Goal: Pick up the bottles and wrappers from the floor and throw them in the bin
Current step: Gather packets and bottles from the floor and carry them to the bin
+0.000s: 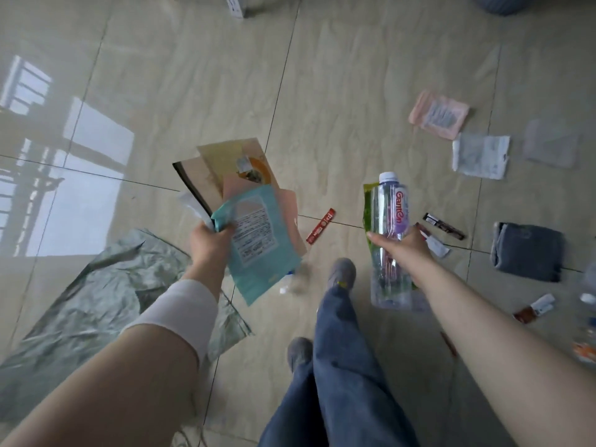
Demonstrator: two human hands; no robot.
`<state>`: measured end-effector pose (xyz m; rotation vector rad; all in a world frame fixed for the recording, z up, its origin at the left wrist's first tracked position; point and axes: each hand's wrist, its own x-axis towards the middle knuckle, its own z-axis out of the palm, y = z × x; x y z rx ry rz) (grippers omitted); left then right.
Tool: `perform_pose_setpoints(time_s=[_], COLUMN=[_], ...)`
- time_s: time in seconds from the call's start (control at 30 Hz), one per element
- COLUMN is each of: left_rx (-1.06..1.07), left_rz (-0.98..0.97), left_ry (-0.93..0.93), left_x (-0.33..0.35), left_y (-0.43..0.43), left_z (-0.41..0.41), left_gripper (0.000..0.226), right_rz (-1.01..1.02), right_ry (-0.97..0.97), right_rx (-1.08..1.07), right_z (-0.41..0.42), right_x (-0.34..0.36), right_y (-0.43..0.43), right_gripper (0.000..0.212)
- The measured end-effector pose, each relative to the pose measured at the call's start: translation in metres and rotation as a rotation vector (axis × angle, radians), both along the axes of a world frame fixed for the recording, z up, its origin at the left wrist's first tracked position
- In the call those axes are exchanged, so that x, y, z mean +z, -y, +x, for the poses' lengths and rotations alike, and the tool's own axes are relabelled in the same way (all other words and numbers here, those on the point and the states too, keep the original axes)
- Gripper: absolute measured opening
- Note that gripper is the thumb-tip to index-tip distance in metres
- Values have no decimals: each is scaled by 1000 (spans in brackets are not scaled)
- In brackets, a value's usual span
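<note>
While the left hand point(209, 240) is clenched on a fanned bundle of wrappers point(245, 201) with a teal pouch point(258, 246) foremost, the right hand point(403, 246) is closed around a clear water bottle point(388, 221) pressed together with a green wrapper point(367, 204), both held above the tiled floor point(338, 91). A white sleeve band point(183, 304) covers the left forearm. Below and between the hands stand two legs in blue trousers point(338, 350) and grey shoes point(342, 271). Just beside the bundle, a red stick wrapper point(321, 226) lies on the floor; a dark stick wrapper point(443, 225) lies near the right hand. Farther right are a pink pouch point(438, 114), a white pouch point(480, 154), a faint clear bag point(551, 143) and a folded grey cloth point(529, 251). A crumpled green sheet point(96, 285) spreads under the left arm. At the right edge, more bottles point(588, 304) are cut off and blurred. A small brown-and-white wrapper point(535, 308) lies near them. A white box point(235, 4) and a grey round object point(503, 3) are cut off at the top edge; whether the latter is the bin cannot be told.
</note>
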<state>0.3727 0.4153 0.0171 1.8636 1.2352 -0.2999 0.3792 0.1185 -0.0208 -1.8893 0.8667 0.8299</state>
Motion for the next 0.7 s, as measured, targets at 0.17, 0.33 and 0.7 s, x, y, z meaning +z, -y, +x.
perform_pose_setpoints(time_s=[0.17, 0.33, 0.7], left_rx=[-57, -129, -217], left_rz=[-6, 16, 1], left_ry=[-13, -38, 61], left_x=[5, 2, 25], left_y=[23, 49, 80], left_z=[89, 179, 379], left_gripper=[17, 20, 24], right_rz=[28, 81, 81], right_ry=[3, -59, 18], right_rx=[-36, -45, -201], right_z=[77, 152, 321], right_x=[-2, -2, 21], right_y=[20, 34, 59], right_gripper=[69, 71, 83])
